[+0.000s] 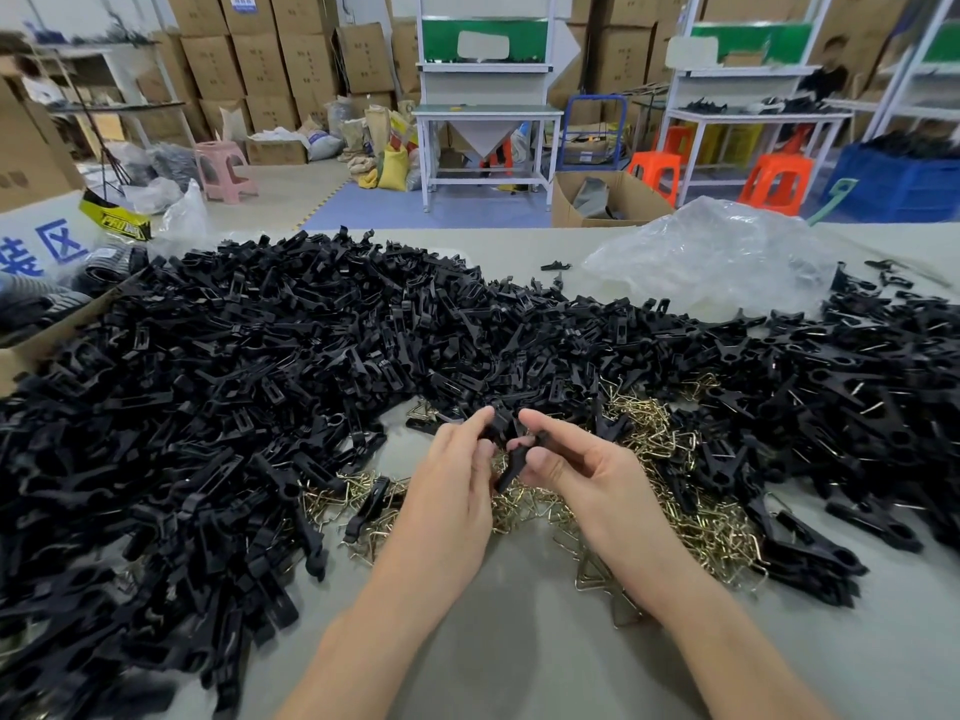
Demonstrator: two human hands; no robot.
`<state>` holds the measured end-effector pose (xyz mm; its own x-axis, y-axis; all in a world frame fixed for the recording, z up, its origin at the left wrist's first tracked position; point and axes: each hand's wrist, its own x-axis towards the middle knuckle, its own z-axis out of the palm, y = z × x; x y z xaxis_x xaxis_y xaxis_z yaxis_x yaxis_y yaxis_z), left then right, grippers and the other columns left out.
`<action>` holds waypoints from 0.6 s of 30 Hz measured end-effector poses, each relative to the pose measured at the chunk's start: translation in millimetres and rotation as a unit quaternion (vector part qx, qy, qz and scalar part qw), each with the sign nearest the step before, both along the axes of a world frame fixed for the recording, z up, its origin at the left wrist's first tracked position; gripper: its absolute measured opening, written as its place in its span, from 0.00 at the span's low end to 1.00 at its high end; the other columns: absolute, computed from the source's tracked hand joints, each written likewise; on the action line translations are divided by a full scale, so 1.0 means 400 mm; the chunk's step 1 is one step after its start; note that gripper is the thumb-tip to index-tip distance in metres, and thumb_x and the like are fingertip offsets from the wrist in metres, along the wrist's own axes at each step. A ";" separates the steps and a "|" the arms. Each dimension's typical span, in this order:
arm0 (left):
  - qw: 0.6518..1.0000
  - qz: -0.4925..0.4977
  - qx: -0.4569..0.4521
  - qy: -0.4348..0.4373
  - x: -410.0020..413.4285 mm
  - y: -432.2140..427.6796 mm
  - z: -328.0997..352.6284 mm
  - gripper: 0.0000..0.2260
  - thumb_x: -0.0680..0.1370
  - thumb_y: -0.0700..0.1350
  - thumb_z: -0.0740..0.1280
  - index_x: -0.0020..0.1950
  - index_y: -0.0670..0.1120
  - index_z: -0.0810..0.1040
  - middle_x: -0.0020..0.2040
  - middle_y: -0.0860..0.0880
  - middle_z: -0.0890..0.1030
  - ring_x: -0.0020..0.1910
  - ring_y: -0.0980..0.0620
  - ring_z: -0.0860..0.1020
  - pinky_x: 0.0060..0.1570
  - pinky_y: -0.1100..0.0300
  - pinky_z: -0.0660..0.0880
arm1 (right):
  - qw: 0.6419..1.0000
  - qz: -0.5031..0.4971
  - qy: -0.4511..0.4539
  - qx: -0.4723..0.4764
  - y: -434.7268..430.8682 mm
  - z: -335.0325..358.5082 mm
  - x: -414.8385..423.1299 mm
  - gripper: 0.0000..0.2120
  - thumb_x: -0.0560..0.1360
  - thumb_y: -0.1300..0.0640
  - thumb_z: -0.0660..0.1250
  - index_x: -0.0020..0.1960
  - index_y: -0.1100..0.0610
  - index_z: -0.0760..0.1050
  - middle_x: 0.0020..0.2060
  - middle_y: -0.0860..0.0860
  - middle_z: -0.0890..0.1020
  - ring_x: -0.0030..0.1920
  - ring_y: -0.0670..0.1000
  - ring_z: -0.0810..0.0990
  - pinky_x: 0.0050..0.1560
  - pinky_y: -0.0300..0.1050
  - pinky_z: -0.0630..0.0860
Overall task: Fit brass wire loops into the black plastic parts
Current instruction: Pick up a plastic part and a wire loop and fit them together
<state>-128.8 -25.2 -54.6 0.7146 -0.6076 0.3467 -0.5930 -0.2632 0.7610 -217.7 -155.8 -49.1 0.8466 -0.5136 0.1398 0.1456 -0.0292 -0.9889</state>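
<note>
My left hand (457, 475) and my right hand (576, 459) meet over the middle of the table, both pinching a black plastic part (511, 454) that hangs tilted between the fingertips. Whether a wire loop is in it is hidden by my fingers. Under and right of my hands lies a loose heap of brass wire loops (675, 491). A huge pile of loose black plastic parts (234, 381) covers the left and far side. At the right lies a pile of black clips with wire showing in them (857, 407).
A crumpled clear plastic bag (717, 252) lies at the far right of the grey table (519, 657). A cardboard box edge (47, 335) sits at the left. Beyond are stacked cartons, white workbenches, orange stools and a seated person (831, 70).
</note>
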 end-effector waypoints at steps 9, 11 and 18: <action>0.999 -0.004 -0.023 -0.022 0.002 0.010 -0.001 0.17 0.81 0.59 0.52 0.61 0.56 0.76 0.40 0.65 0.80 0.44 0.67 0.78 0.41 0.75 0.69 | 1.000 0.003 0.005 0.005 -0.005 -0.015 0.007 0.18 0.79 0.66 0.68 0.60 0.46 0.81 0.51 0.42 0.87 0.52 0.46 0.86 0.51 0.37 0.81; 0.999 -0.006 -0.021 -0.033 0.004 0.010 -0.004 0.16 0.82 0.59 0.53 0.61 0.58 0.75 0.40 0.68 0.79 0.44 0.68 0.78 0.42 0.75 0.69 | 1.000 0.002 0.007 0.002 -0.006 -0.016 0.006 0.18 0.78 0.66 0.69 0.61 0.47 0.80 0.51 0.43 0.87 0.51 0.46 0.86 0.50 0.36 0.81; 0.999 -0.002 -0.015 -0.049 0.002 0.013 0.001 0.16 0.82 0.59 0.52 0.61 0.58 0.76 0.38 0.71 0.78 0.39 0.67 0.77 0.38 0.74 0.68 | 1.000 0.007 0.005 -0.005 -0.006 -0.011 0.000 0.17 0.78 0.66 0.69 0.63 0.49 0.80 0.48 0.43 0.87 0.50 0.46 0.86 0.50 0.34 0.80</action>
